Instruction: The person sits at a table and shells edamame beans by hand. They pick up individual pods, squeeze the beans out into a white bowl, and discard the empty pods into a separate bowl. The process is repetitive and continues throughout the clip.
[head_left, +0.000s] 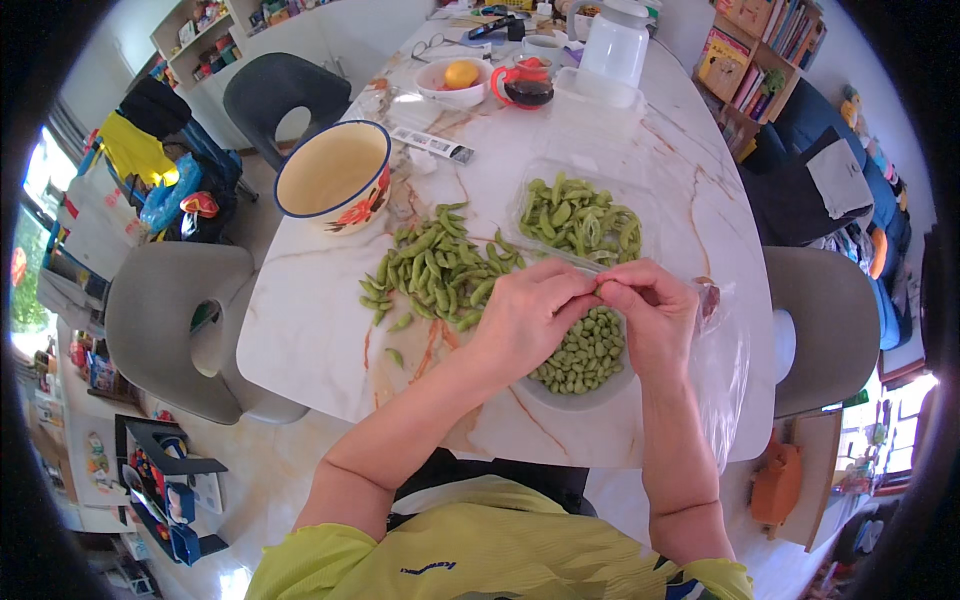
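Note:
Both of my hands meet above a pale bowl (581, 403) of shelled green soybeans (579, 354). The fingertips of my left hand (521, 319) and my right hand (660, 311) press together around a small green edamame pod (599, 289), mostly hidden by the fingers. Left of the bowl, a loose pile of edamame pods (435, 270) lies on the marble-patterned table (315, 330). Just beyond my hands, a clear plastic tray (525, 238) holds green pod shells (574, 212), some looking flattened. A single pod (394, 357) lies apart from the pile.
At the left table edge stands a floral enamel basin (330, 176). A clear plastic bag (724, 375) lies beside my right forearm. Farther back are a white bowl with fruit (452, 86), a glass pot of dark liquid (529, 91) and a white jug (613, 45). Chairs (172, 322) flank the table.

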